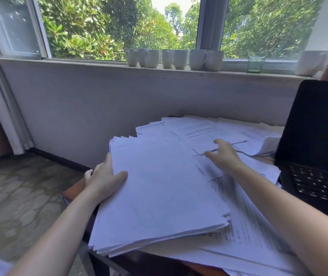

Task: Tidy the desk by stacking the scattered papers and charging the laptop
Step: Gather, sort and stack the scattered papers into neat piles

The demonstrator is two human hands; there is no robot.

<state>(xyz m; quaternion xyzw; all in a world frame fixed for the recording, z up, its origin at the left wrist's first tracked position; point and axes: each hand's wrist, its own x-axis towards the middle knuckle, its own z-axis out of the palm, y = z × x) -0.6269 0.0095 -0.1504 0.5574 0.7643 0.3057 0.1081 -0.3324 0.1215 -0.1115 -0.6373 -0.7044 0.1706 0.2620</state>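
Gripping the edge of the paper stack (pixel 159 186), the left hand (pixel 103 180) keeps its thumb on top; the right hand (pixel 223 156), fingers apart and relaxed, is over loose sheets (pixel 199 130) just left of the laptop (pixel 316 136).

Printed lines cover the papers (pixel 202 132) on the worktop (pixel 73 188), but all are too blurred to read.

1 head camera (close) overlooks the desk (pixel 74 188).
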